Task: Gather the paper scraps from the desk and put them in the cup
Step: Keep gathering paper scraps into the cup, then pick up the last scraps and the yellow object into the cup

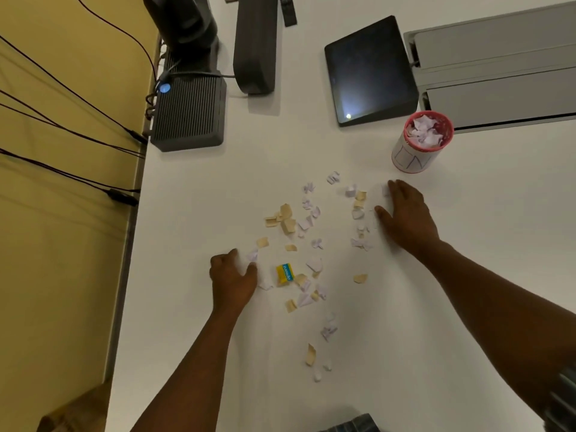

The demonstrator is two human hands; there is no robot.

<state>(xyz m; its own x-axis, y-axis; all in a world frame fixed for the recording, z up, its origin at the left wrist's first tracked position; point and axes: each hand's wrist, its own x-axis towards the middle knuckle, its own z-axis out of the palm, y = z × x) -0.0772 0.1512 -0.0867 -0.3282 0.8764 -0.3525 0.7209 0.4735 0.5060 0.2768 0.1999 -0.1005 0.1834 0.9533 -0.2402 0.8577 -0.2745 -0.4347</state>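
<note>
Both hands are lying on the white desk (pixel 358 353) either side of the paper scraps (pixel 307 241), set to sweep them together. The left hand (pixel 232 280) at 9 o'clock of the pile is half curled, thumb and fingers touching white bits, gripping nothing that I can make out. The right hand (pixel 405 215) at 2 o'clock is lying flat, fingers spread, a white bit at its fingertips, nothing held.

The cup (pixel 420 141) is standing at 1 o'clock of the pile, just beyond the right hand, already heaped with paper nearly to its pink rim.

Risks as I judge them: the cup is looking close to full, so another handful is likely spilling over or needing pressing down. The right hand is close enough to knock the light cup when lifting. Scraps trailing toward 6 o'clock, plus the yellow wrapper (pixel 285 273), are easy to miss in one sweep. White bits on white desk are also hard to spot.
</note>
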